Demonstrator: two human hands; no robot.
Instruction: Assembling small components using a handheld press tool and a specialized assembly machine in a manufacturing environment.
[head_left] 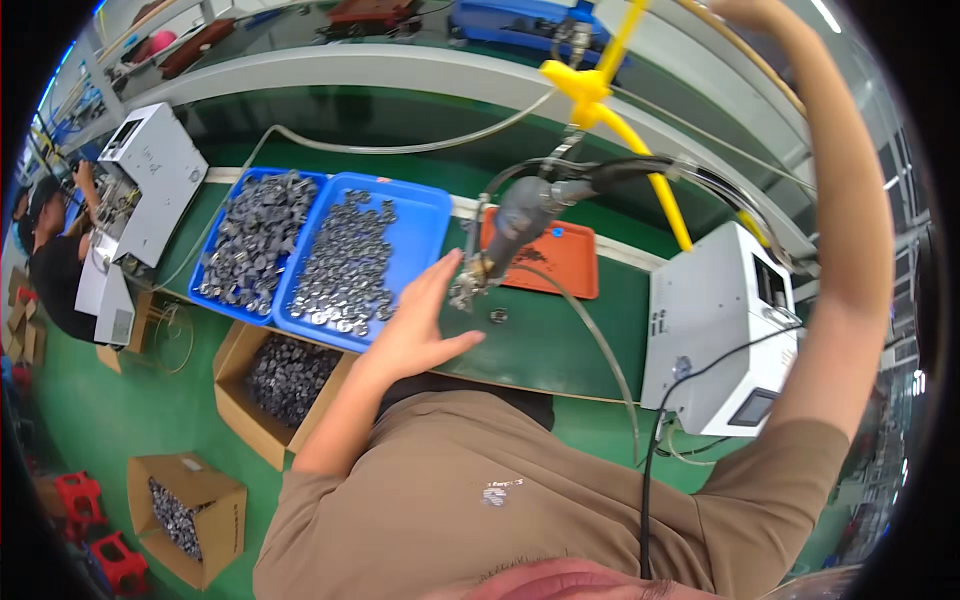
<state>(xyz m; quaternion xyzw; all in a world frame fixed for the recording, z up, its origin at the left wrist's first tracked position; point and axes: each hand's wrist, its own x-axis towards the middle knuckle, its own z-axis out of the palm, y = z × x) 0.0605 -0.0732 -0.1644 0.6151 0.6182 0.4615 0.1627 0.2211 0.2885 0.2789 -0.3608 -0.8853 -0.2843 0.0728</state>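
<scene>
My left hand is open over the green bench, thumb and fingers apart. Close by its fingertips is the metal tip of a hanging grey power screwdriver; whether they touch I cannot tell. A small round metal part lies on the bench right of my thumb. My right hand is raised high at the top right, beside a rail, cut off by the picture's edge, so its grip is unclear. Left of my left hand, one blue tray holds rows of small round metal parts, and another blue tray holds a heap of dark parts.
An orange tray with tiny dark pieces sits behind the screwdriver. White machines stand at both sides. Cardboard boxes of parts and red stools are on the floor. Another person works at far left. A yellow hanger and hoses hang overhead.
</scene>
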